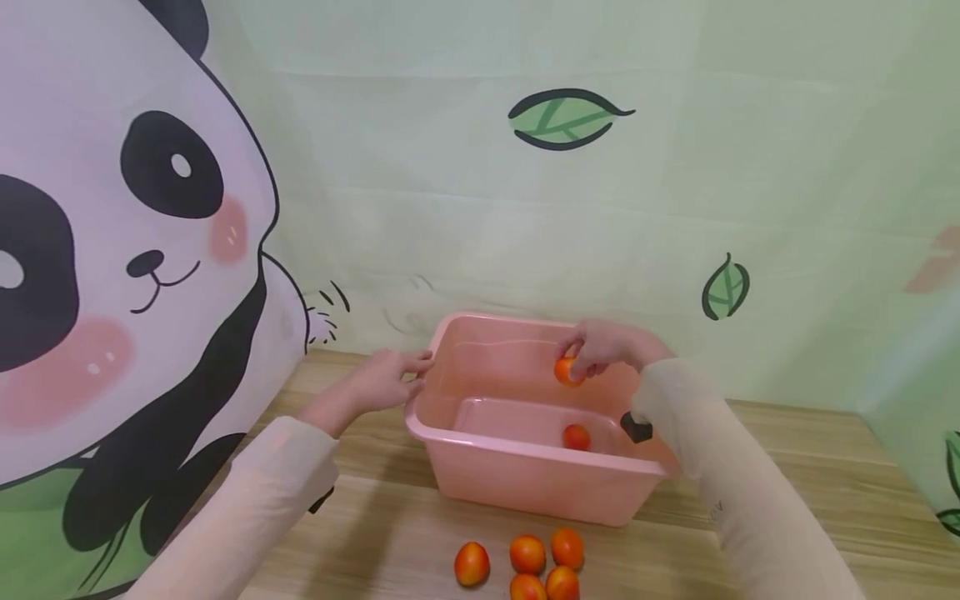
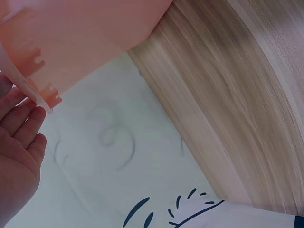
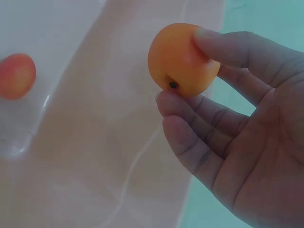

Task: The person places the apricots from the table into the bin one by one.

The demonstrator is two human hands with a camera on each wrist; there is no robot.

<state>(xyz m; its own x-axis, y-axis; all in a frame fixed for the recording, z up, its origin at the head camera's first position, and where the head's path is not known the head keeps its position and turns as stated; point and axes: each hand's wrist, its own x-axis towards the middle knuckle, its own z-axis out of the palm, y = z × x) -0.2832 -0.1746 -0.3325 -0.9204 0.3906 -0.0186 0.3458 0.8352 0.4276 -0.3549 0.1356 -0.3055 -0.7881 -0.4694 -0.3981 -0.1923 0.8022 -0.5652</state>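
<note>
A pink plastic basin (image 1: 525, 492) stands on the wooden table against the backdrop. Over its inside, my right hand (image 1: 603, 343) pinches a round orange-red fruit (image 1: 567, 372) between thumb and fingertips. The right wrist view shows a small dark stem spot on that held fruit (image 3: 178, 59). Another such fruit (image 1: 576, 437) lies on the basin floor. My left hand (image 1: 386, 379) is at the basin's left rim, fingers extended and touching it. In the left wrist view, the fingertips (image 2: 35, 118) rest along the rim's underside; the thumb is hidden.
Several more orange-red fruits (image 1: 528, 553) lie on the table (image 1: 375, 517) in front of the basin, some near the bottom edge of the head view. A fabric backdrop (image 1: 450, 183) with a panda and leaves printed on it hangs behind and beside the table.
</note>
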